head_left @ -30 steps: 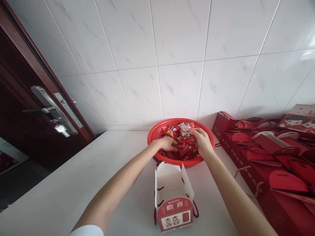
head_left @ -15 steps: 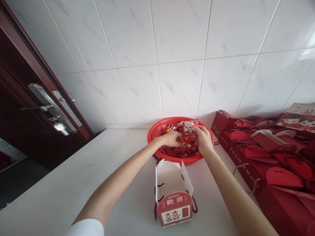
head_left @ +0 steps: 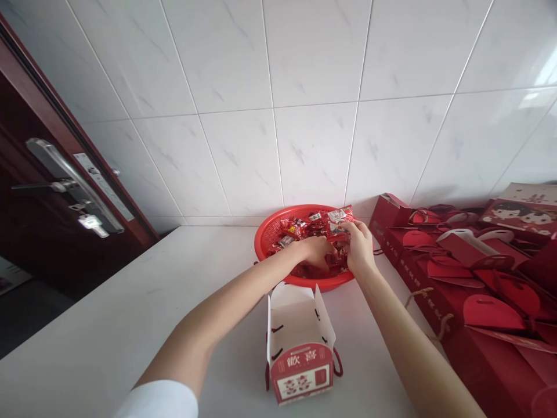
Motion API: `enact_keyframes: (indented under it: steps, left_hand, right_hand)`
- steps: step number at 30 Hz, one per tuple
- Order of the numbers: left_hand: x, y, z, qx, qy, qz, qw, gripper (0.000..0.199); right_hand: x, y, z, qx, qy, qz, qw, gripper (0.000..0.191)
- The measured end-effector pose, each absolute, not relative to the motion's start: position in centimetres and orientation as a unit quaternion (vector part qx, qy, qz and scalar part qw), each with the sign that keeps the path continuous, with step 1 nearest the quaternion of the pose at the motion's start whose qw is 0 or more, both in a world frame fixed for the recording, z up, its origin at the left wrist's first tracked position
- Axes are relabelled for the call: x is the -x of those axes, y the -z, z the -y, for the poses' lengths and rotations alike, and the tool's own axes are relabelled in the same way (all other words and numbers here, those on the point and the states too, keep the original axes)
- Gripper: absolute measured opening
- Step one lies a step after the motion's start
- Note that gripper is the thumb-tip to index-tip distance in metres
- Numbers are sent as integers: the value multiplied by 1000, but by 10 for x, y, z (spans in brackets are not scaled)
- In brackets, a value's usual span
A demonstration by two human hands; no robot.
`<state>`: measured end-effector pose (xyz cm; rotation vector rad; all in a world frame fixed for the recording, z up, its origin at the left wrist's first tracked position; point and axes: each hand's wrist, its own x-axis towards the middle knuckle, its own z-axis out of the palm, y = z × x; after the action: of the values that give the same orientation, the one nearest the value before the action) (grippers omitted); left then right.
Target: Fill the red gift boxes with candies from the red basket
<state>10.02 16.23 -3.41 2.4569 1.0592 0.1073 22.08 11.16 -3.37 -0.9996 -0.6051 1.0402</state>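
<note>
A red plastic basket (head_left: 264,233) full of red wrapped candies (head_left: 294,227) stands against the wall. My left hand (head_left: 319,252) reaches down among the candies, its fingertips partly hidden by them. At the basket's right side, my right hand (head_left: 360,244) is closed on a red and white candy packet (head_left: 339,216). In front of the basket is an open red and white gift box (head_left: 300,377), with its flaps up, a white inside and dark red cord handles. No candy shows inside the visible part of the box.
Rows of red gift boxes (head_left: 491,360) fill the right side of the white table (head_left: 143,302). A box with cartoon faces (head_left: 522,213) lies at the back right. A tiled wall (head_left: 313,151) rises behind. At the left is a dark red door with a metal handle (head_left: 78,186) and keys.
My left hand has moved slightly right and deeper among the candies. My right hand still holds a packet near the rim. The whole view has shifted a little.
</note>
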Motion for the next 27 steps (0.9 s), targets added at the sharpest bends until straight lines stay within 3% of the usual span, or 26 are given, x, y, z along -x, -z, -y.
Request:
enact_keyframes:
  steps: [6,13,17,27]
  left_hand:
    - [-89,16,-160,-877,41,-456,149,5]
    - [-91,4,-146,-820,193,-511,173,36]
    - [-89,4,-145,-789,264,-514,210,32]
    - [-82,11,-138,-804,259,-443,302,19]
  right_hand:
    - [-219,32,-111,442,-470,263,717,26]
    - [-219,32,-110,435,-463,259,727,23]
    - [-219,34,-111,434,-465,264,725,22]
    - [-219,35,-111,437,-466,274,719,21]
